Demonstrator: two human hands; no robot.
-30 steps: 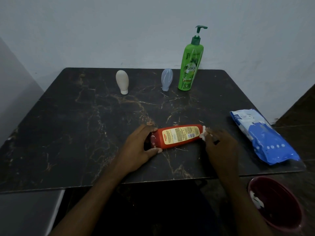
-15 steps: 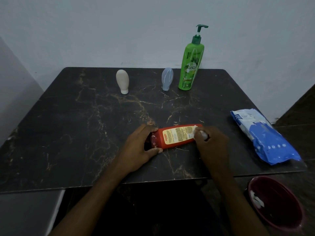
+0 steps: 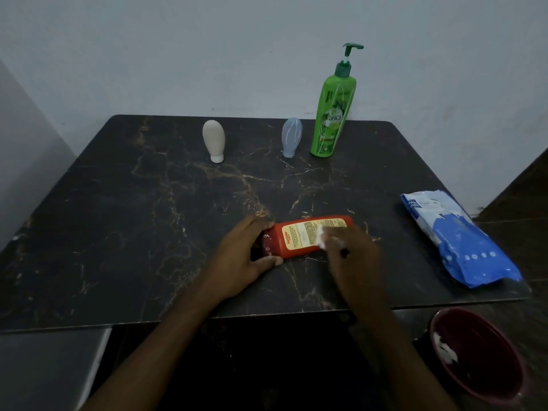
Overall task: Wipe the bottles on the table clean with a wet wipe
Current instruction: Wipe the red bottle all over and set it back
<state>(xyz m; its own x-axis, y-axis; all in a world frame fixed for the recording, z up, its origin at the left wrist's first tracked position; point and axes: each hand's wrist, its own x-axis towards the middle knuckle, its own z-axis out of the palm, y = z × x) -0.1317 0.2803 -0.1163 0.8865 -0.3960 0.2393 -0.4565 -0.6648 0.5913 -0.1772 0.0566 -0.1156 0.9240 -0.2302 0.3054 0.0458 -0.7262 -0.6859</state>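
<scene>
The green pump bottle [image 3: 332, 120] carries the brand name "Vatika" in white letters across the middle of its front label. Higher on the same bottle one word runs vertically and reads like "Henna". The print under the brand is too small to read.

The red bottle [image 3: 278, 247] lies on its side on the tabletop [image 3: 148, 218]. On its yellow label [image 3: 299, 232] the name "Karthika" stands in red letters near the cap end. The fine lines beside it cannot be read, and the right hand [image 3: 353, 256] with the wet wipe [image 3: 321, 240] covers a part of this label.

The blue and white wipes pack [image 3: 456, 235] has some white letters at its far end, but they are not legible.
</scene>
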